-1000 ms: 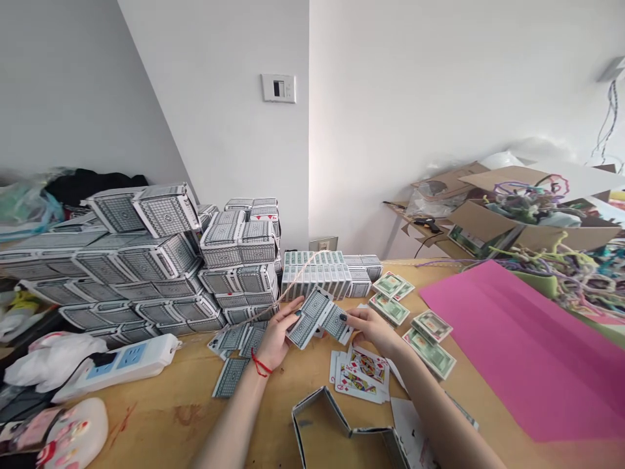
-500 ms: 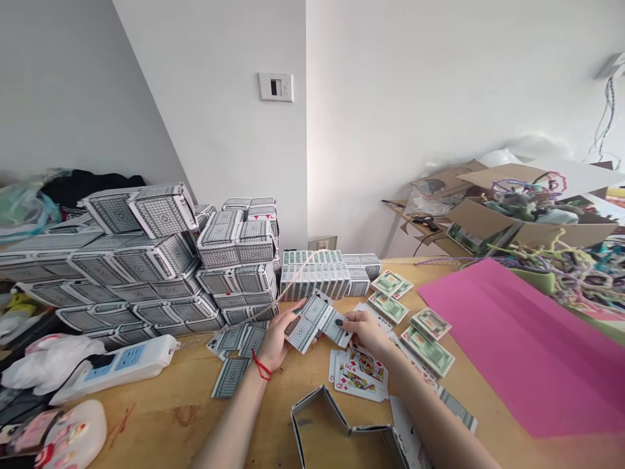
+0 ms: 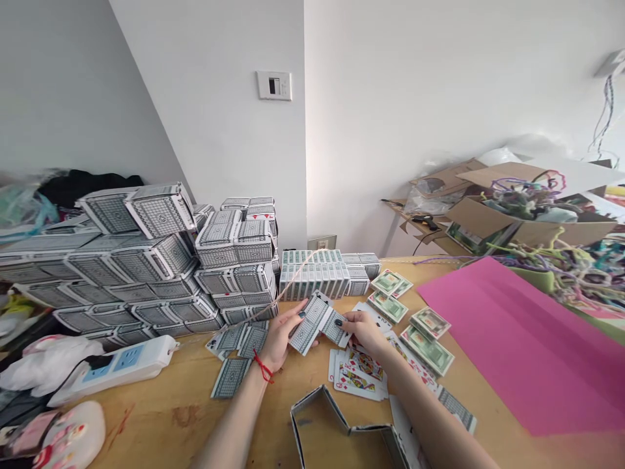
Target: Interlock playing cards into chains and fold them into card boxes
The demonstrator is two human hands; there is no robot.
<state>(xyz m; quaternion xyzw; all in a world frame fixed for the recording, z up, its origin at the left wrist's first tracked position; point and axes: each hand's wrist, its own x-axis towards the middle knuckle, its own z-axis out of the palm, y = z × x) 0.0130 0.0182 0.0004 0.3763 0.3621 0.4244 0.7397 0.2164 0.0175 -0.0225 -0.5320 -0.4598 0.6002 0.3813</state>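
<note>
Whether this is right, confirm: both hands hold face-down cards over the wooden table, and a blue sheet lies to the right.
Wrong colour: the head view shows the sheet is pink, not blue. The rest holds: left hand and right hand hold face-down cards over the wooden table.

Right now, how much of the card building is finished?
Many card blocks already stand stacked on the left. The left hand and right hand hold a few overlapping cards. Loose cards and an open folded frame lie on the table, not yet made up.
</note>
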